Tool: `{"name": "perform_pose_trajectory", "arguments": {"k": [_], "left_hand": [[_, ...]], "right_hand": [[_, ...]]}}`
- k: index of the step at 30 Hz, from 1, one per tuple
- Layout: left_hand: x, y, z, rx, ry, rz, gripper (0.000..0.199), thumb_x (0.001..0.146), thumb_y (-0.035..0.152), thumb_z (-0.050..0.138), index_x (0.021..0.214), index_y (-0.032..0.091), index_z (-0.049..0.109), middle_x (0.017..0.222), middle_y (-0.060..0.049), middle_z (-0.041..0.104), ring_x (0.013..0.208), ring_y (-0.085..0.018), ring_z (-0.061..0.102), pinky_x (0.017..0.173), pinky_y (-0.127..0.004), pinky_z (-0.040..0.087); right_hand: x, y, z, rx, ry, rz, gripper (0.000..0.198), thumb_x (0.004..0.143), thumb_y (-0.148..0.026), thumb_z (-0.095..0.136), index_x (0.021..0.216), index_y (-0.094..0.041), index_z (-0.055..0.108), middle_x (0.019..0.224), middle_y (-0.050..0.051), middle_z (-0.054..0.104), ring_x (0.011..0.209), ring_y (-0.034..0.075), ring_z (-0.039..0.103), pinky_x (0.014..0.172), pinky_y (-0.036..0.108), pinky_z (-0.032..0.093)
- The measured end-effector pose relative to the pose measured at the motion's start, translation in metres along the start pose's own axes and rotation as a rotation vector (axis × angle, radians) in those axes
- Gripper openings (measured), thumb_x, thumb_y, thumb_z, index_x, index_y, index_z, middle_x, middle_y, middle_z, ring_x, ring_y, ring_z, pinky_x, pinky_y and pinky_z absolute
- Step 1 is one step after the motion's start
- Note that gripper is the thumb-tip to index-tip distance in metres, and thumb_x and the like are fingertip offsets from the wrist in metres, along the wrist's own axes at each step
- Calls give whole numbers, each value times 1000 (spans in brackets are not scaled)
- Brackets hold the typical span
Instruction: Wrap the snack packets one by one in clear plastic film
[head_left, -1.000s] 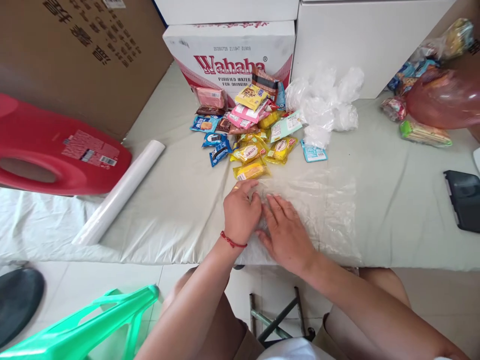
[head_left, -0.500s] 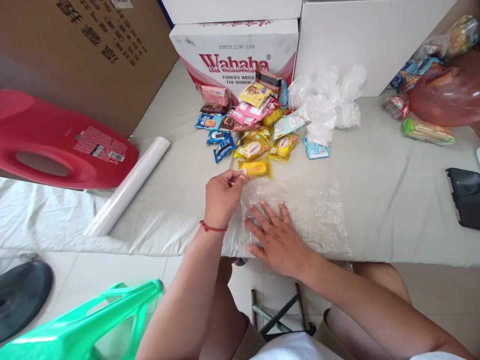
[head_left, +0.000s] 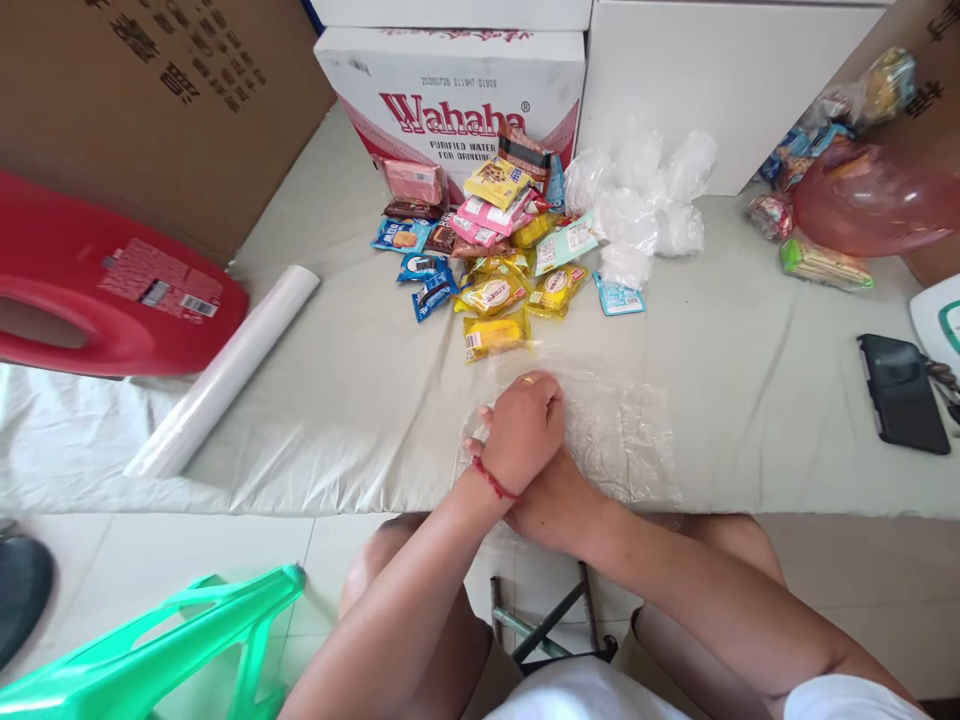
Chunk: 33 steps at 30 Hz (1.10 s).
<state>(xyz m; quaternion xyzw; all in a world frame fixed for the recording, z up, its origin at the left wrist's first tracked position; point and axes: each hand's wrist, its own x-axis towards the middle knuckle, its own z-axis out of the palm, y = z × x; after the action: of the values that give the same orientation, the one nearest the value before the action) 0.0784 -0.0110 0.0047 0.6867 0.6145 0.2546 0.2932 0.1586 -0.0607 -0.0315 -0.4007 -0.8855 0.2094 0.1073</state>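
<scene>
A sheet of clear plastic film (head_left: 630,430), wrinkled, lies at the table's front edge. My right hand (head_left: 551,505) rests flat on its left part, with a few fingertips showing beyond my left wrist. Crossed over it is my left hand (head_left: 525,425), which has a red cord bracelet (head_left: 493,480) at the wrist. The left fingers are curled closed, and what they hold, if anything, is hidden. Just beyond the hands lies a yellow-wrapped snack (head_left: 496,335), at the near side of a heap of packaged snacks (head_left: 491,290).
Clear crumpled plastic bundles (head_left: 645,200) lie right of the snacks, before white boxes. At left are a white roll (head_left: 225,370) and a red jug (head_left: 150,280). A black phone (head_left: 904,390) and a pink balloon-like object (head_left: 874,200) are at right. A green stool (head_left: 195,640) stands below left.
My left hand has moved right and nearer from beside the yellow snack, and now crosses over my right hand. The right hand stays on the film. The view has shifted slightly.
</scene>
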Motion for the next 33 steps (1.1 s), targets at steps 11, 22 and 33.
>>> {"name": "perform_pose_trajectory", "arguments": {"k": [11, 22, 33], "left_hand": [[27, -46, -7, -252, -27, 79, 36, 102, 40, 46, 97, 19, 75, 112, -7, 79, 115, -22, 70, 109, -39, 50], [28, -45, 18, 339, -147, 395, 45, 104, 32, 45, 144, 15, 55, 159, -14, 49, 150, -29, 42, 125, -52, 31], [38, -53, 7, 241, -187, 413, 46, 108, 37, 34, 142, 19, 58, 156, -9, 54, 149, -25, 44, 122, -48, 33]], "right_hand": [[-20, 1, -17, -25, 10, -160, 37, 104, -27, 49, 135, -14, 63, 149, 15, 57, 147, 31, 39, 124, 63, 28], [4, 84, -149, 322, 285, 199, 25, 103, -34, 53, 106, -20, 75, 86, 1, 77, 76, 14, 70, 73, 24, 52], [155, 151, -167, -708, 144, 21, 50, 93, -8, 43, 139, -16, 61, 143, 20, 57, 131, 36, 46, 101, 53, 40]]}}
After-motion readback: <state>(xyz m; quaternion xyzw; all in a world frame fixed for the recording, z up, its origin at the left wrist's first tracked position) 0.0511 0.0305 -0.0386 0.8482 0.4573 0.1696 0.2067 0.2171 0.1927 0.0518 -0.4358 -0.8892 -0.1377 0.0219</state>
